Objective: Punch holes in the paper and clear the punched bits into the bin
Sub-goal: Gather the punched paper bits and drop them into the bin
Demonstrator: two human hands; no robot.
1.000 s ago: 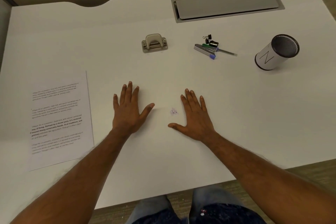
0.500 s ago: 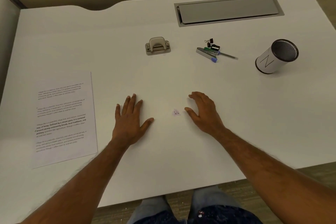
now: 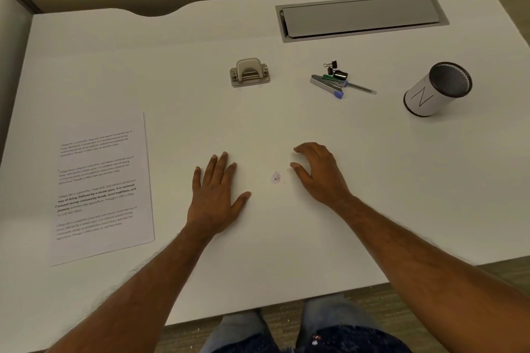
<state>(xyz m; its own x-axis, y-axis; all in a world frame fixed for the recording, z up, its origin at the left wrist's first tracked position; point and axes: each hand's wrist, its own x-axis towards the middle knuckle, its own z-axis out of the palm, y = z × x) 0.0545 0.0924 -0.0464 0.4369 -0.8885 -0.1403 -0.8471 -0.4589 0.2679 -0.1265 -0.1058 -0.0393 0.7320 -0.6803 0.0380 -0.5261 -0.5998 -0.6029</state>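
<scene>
A printed sheet of paper (image 3: 100, 186) lies flat at the left of the white desk (image 3: 372, 195). A grey hole punch (image 3: 250, 73) stands farther back, near the middle. A tiny heap of punched bits (image 3: 276, 177) rests between my hands. My left hand (image 3: 215, 193) lies flat on the desk, fingers apart, holding nothing. My right hand (image 3: 318, 172) is raised a little with its fingers curled, just right of the bits and apart from them. A white cylindrical bin (image 3: 436, 89) marked N stands at the right, its dark mouth tilted toward me.
A small pile of stationery (image 3: 335, 79) with binder clips, a pen and a stapler-like bar lies between the punch and the bin. A grey cable hatch (image 3: 361, 16) is set into the desk's back. The desk's front edge runs just below my forearms.
My right hand has lifted from lying flat and curled its fingers beside the punched bits. The left hand has stayed flat. The view has shifted slightly.
</scene>
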